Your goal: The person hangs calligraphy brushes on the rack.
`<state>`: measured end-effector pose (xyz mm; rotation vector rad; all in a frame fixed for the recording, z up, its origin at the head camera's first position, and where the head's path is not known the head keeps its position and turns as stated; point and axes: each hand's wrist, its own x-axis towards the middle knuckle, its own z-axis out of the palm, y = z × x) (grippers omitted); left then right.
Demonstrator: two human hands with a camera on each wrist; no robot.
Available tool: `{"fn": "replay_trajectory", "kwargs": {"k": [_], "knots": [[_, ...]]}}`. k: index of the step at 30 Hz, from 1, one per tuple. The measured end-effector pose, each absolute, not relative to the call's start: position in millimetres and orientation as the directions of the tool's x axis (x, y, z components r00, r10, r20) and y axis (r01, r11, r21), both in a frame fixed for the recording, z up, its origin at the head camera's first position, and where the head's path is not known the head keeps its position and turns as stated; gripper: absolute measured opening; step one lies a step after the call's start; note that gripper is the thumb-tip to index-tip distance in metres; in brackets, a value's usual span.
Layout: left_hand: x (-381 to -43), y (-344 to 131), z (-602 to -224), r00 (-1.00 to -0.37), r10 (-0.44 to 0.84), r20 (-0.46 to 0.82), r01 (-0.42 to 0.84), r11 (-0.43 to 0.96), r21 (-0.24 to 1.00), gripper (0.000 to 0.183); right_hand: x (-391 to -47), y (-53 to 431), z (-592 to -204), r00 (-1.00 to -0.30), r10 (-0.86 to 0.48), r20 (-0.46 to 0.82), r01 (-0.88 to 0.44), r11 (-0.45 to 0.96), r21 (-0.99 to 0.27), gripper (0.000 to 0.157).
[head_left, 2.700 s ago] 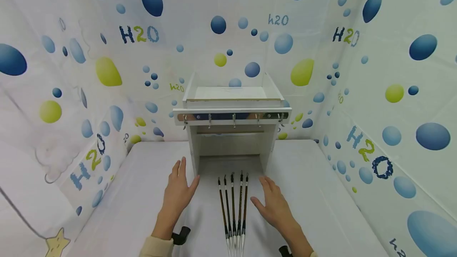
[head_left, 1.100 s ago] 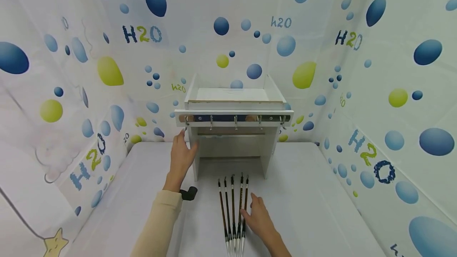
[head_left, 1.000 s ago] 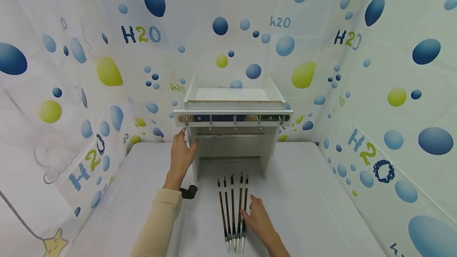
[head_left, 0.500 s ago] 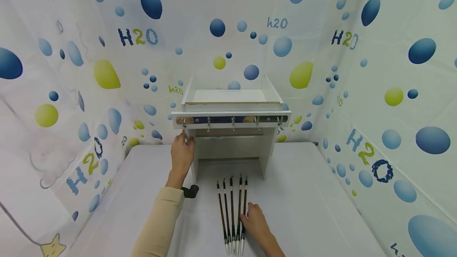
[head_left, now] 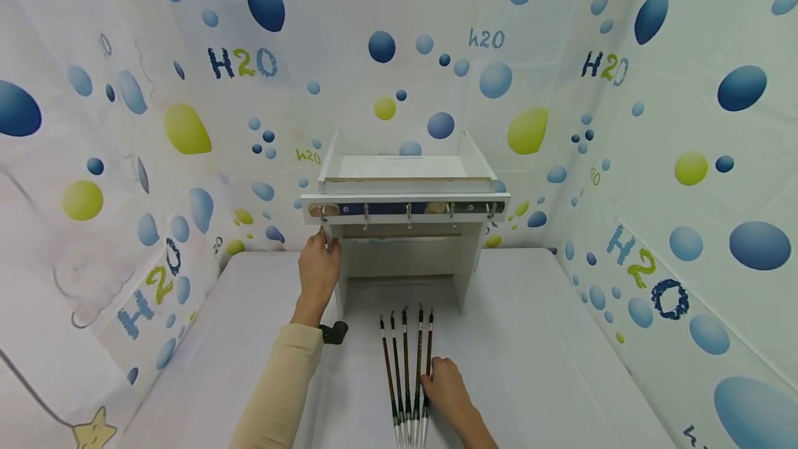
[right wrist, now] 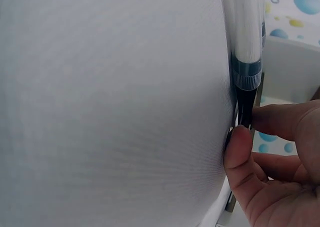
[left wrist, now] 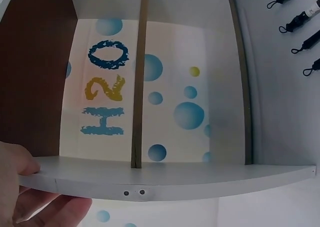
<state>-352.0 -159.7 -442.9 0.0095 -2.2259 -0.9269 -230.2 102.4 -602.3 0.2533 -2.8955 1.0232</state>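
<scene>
My left hand [head_left: 319,265] grips the front edge of the left side panel [left wrist: 175,184] of a small white shelf [head_left: 399,188], just below its hook rail [head_left: 408,208]. In the left wrist view the thumb lies on the panel's inner side and the fingers on its outer side. Several calligraphy brushes lie side by side on the table, hanging loops toward the shelf and clear-capped tips toward me. My right hand [head_left: 450,386] pinches the rightmost brush [head_left: 430,345] low on its handle. The right wrist view shows thumb and finger by the dark ferrule end of a capped brush [right wrist: 246,77].
The shelf stands at the back of the white table [head_left: 530,338], with an open tray-like top and several metal hooks along its front. Patterned curtains [head_left: 349,19] close in the back and both sides.
From above the table, my left hand has gone up and forward to the shelf's side panel and gripped it. My right hand has moved left and down, closing on the rightmost brush.
</scene>
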Motion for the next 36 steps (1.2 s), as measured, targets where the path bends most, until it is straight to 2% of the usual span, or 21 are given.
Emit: {"fn": "replay_trajectory", "kwargs": {"k": [6, 13, 26, 31, 36], "knots": [[-355.4, -159.7, -445.2, -0.720, -0.264, 0.642, 0.259, 0.756, 0.601, 0.025, -230.9, 100.2, -601.1, -0.984, -0.131, 0.120, -0.177, 0.770, -0.613, 0.019], [-358.7, -159.5, -444.4, -0.697, -0.262, 0.668, 0.284, 0.754, 0.592, 0.022, -235.3, 99.9, -599.3, -0.989, -0.120, 0.083, -0.145, 0.760, -0.634, 0.011], [-359.0, -161.9, -441.4, -0.743, -0.286, 0.605, 0.255, 0.715, 0.651, 0.026, -234.8, 99.9, -601.9, -0.989, -0.111, 0.096, -0.147, 0.738, -0.659, 0.007], [-359.1, -161.8, -439.2, -0.758, -0.285, 0.587, 0.244, 0.711, 0.659, 0.027, -234.2, 100.8, -599.7, -0.989, -0.099, 0.112, -0.149, 0.740, -0.656, 0.014], [-358.5, -162.6, -437.2, -0.769, -0.299, 0.565, 0.221, 0.705, 0.674, 0.025, -230.7, 102.9, -593.3, -0.986, -0.095, 0.137, -0.162, 0.739, -0.654, 0.026]]}}
